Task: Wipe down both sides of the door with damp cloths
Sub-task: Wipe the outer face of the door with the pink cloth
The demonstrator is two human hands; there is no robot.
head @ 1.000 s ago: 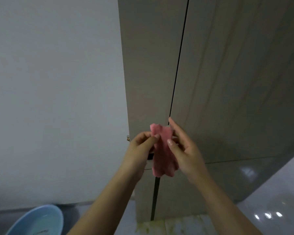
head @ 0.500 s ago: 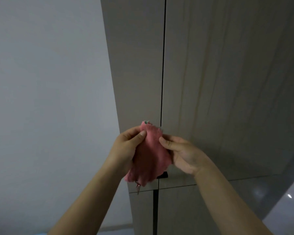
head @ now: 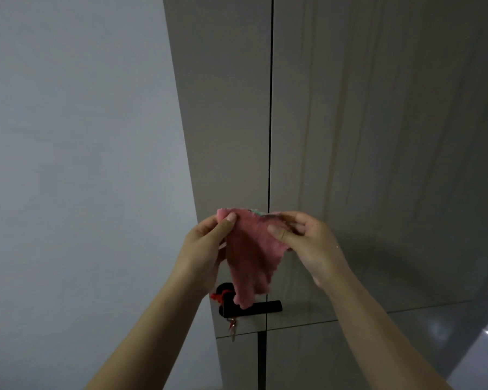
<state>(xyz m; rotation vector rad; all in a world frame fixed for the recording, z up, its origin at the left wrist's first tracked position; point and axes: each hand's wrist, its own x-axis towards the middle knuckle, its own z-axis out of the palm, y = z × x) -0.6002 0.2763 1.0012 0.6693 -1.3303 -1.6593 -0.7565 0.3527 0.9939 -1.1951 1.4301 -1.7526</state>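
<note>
A pink cloth [head: 250,257] hangs spread between two hands in front of a grey door [head: 378,153], held clear of its surface and not yet pressed to it. The left hand [head: 206,246] pinches the cloth's upper left corner between thumb and curled fingers [head: 228,220]; the right hand [head: 310,243] pinches the upper right edge in the same way, so both sets of fingers are closed on the fabric. The lower end of the cloth dangles loose, just in front of a black door handle [head: 254,306], from which a red cord [head: 219,296] and a key [head: 233,330] hang.

Judging by this view, the wiping proper looks barely begun or between passes: the person appears to be opening out or refolding the cloth rather than rubbing the panel. Faint vertical streaks on the door's face could be moisture, or simply its grain; the view does not settle which. Only one face of the door is visible, so nothing can be said about its other side. A dark vertical seam [head: 270,108] splits the door from a narrower panel, with a plain pale wall [head: 76,164] to the left and glossy floor [head: 485,347] at lower right.
</note>
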